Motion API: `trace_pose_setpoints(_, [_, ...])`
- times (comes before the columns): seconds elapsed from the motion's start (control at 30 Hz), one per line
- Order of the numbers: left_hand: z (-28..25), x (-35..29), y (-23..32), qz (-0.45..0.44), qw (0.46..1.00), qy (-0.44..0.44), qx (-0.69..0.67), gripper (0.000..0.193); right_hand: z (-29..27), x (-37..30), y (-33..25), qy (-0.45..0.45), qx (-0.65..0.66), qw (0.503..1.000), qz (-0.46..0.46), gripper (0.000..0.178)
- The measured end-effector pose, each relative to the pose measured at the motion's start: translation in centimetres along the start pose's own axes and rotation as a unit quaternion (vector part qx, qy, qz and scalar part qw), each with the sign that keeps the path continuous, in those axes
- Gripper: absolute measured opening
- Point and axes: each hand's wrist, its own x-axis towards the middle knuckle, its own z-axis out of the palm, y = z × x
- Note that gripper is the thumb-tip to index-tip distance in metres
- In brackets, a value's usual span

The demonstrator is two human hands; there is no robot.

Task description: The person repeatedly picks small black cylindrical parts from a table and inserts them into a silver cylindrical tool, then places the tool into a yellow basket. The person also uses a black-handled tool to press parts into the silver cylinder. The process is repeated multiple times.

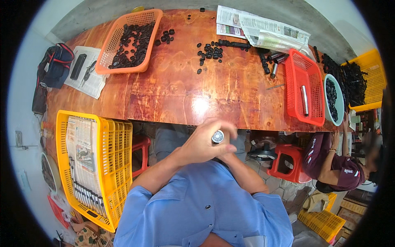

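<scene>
In front of my chest, over the table's near edge, my two hands are together. A dark tube (217,136) points its round, silvery end up at me. Curled around it is my left hand (199,142), its fingers above and its thumb below; the fingertips are smeared by motion. Behind it, my right hand (227,157) is mostly hidden, and its fingers cannot be made out. The wooden table (173,96) lies just beyond both hands.
An orange basket (105,49) of black round parts stands far left. Loose black caps (212,52) lie mid-table. To the right are a red basket (294,92) and a pale bowl (340,105). A yellow crate (117,164) stands left; a co-worker (335,164) sits right.
</scene>
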Motion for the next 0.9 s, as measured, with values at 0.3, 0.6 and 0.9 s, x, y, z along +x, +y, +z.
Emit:
trace_pose_setpoints(0.3, [-1.3,-0.7,-1.8,-0.003,0.997,-0.001,0.071,0.052,-1.0,1.0,-0.3,0.054,0.041,0.99,0.126,0.012])
trace_pose_setpoints(0.6, [-1.1,-1.1,-3.0,-0.032,0.998,0.026,0.056,0.045,-0.7,0.0,0.3,0.025,0.088,0.981,0.172,0.006])
trace_pose_setpoints(0.9, [-1.0,-1.5,-3.2,0.003,0.987,0.045,0.152,0.039,-0.1,0.4,-0.5,0.02,0.058,0.987,0.149,0.003])
